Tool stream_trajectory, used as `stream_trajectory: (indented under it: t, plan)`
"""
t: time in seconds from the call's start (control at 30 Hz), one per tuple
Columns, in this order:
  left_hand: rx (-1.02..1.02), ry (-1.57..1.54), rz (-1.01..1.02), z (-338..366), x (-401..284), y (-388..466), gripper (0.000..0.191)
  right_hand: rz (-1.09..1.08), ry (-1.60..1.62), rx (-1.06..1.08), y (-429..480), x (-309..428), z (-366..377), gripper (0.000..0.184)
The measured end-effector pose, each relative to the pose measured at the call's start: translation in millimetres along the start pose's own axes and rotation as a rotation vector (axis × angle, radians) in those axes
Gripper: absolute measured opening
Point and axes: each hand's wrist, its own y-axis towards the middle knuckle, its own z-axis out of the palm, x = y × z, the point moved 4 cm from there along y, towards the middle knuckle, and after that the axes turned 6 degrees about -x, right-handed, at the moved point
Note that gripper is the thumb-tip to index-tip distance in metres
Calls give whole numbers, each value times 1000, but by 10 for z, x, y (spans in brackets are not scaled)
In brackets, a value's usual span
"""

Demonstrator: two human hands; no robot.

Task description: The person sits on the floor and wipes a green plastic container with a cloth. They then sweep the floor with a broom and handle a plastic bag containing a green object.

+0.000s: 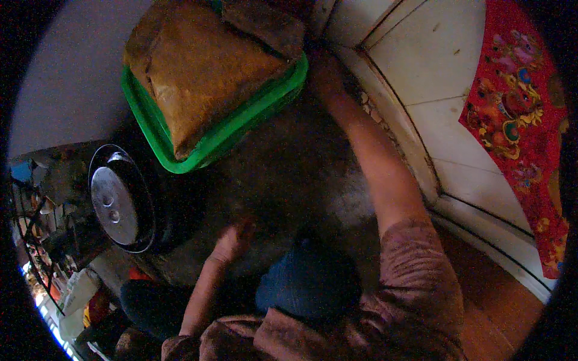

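Observation:
My right arm stretches up and away past the right side of a green plastic tray or basin point(187, 164). My right hand point(323, 67) lies in deep shadow near the tray's right corner, its fingers too dark to make out. A large brown paper-like package point(212, 76) rests in the tray. Low in the middle of the view, my left hand point(239, 237) is held over the dark floor, in front of my raised knee in blue cloth point(302, 284). Its fingers are in shadow, and whether it holds something cannot be seen.
At the left stands a round metal lid or pot point(115, 205) with a shiny rim. Beyond it, a dark wire rack point(34, 230) bears cluttered items. White panelled doors point(420, 58) run along the right, with a red decorated hanging point(510, 117) on them.

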Motion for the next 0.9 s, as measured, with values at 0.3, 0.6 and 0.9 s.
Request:
stream_trajectory:
  t: [0.3,0.6,0.9]
  plan:
    - [-6,76,62,13,-16,-11,31,271,-79,390,-1597,-294,-1801,49]
    - [-8,61,199,85,62,75,34,216,-102,160,60,-34,-2097,51]
    - [73,160,215,429,518,541,34,94,-1,157,-854,80,-1609,59]
